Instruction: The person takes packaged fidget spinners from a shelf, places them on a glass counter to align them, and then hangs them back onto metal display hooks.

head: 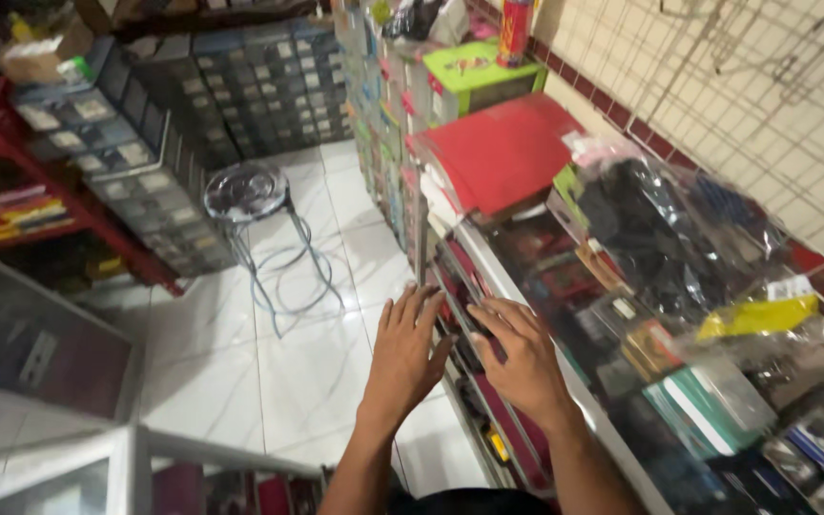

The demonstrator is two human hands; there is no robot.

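- Left hand (404, 355): grip spread flat, fingers together, pressing the front edge of the glass-fronted display counter (488, 401), seemingly to slide its panel.
- Right hand (525, 355): grip likewise spread, holding nothing, flat just beside the left.
- Beyond both grips, a red flat folder (503, 151) lies on the tabletop; a round metal stool (246, 193) stands well left.

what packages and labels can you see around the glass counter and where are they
Red folder: flat, on stacked goods behind the counter.
Green box: lime lid, beyond the folder.
Clear bag: crinkled, dark items inside, on the counter top.
Yellow packet: long, beside the bag.
Drawer labels: pale rectangles on grey drawers, far left.
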